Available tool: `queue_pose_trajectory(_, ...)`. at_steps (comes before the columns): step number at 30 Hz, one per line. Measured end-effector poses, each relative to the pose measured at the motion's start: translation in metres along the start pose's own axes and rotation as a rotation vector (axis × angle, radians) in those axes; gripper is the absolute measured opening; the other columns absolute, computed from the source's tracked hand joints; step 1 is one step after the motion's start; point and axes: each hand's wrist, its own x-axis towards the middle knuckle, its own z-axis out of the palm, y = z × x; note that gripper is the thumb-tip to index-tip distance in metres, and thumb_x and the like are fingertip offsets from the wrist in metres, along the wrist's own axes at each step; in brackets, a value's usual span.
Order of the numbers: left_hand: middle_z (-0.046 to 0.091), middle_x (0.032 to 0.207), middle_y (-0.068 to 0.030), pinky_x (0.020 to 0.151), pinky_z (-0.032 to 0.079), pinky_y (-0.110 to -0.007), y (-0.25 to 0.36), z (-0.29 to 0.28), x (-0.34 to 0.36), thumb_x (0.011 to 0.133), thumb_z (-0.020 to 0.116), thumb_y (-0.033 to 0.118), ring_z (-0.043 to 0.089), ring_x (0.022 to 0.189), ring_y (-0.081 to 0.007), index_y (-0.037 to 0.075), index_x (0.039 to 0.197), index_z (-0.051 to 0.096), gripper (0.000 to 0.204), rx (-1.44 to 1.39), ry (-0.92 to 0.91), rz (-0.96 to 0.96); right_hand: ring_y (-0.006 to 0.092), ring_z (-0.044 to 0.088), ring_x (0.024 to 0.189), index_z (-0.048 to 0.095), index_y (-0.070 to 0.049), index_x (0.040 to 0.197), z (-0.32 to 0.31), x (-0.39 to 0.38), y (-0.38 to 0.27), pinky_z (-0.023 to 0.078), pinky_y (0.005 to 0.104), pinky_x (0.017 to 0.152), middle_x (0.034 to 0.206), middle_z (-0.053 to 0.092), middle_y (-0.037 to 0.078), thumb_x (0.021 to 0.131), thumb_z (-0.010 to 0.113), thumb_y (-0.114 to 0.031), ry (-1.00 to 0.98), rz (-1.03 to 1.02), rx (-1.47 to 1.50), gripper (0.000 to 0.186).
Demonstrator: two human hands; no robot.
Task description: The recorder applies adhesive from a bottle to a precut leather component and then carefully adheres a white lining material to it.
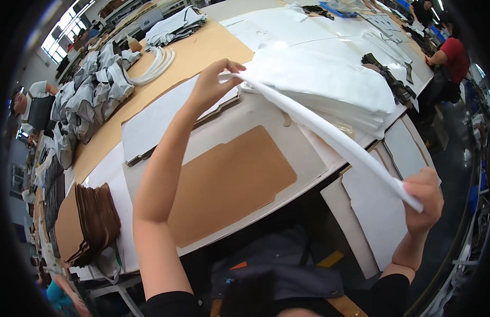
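Note:
A white fabric piece (pixel 329 132) stretches in a taut band between my two hands, above the table edge. My left hand (pixel 213 84) pinches its far end near the stack of white fabric pieces (pixel 329 79). My right hand (pixel 424 198) grips the near end, low at the right, off the table's side. Under the band lies a brown cardboard pattern (pixel 229 185) on a white sheet (pixel 223 132).
A stack of brown cut pieces (pixel 97 222) sits at the left table edge. Grey garment bundles (pixel 91 95) and white curved strips (pixel 155 66) lie farther left. White boards (pixel 377 206) lean below the table. A person in red (pixel 454 55) works at the far right.

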Motion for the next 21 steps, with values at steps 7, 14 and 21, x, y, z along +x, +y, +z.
queue_pose_trajectory(7,0.065,0.091,-0.0013,0.082,0.046,-0.023,0.084,-0.1,-0.144,0.091,0.07,0.019,0.06,0.09,-0.0084,0.006,0.093,0.057,0.018,-0.132,-0.044,-0.456,0.0039,0.049,0.071,0.06,-0.004,0.095,0.036,0.0,0.019,0.039,0.0199,0.063,0.078,0.055,-0.003,0.094,0.065,-0.007,0.247,0.583,0.554,0.006)
queue_pose_trajectory(14,0.066,0.092,0.0,0.082,0.047,-0.023,0.131,-0.128,-0.274,0.09,0.072,0.017,0.059,0.087,-0.0076,0.001,0.112,0.064,0.029,-0.122,0.218,-0.696,0.0048,0.058,0.074,0.067,-0.001,0.108,0.123,0.037,0.007,0.045,0.0199,0.066,0.087,0.067,0.002,0.094,0.067,-0.014,-0.079,0.743,0.843,0.019)
queue_pose_trajectory(21,0.07,0.101,-0.0063,0.079,0.05,-0.022,0.126,-0.125,-0.365,0.094,0.068,0.017,0.063,0.09,-0.0081,-0.002,0.114,0.065,0.027,-0.305,0.545,-0.875,0.0073,0.064,0.08,0.067,0.002,0.111,0.179,0.035,-0.013,0.048,0.0207,0.072,0.092,0.073,0.007,0.092,0.068,-0.014,-0.335,0.773,1.026,0.026)
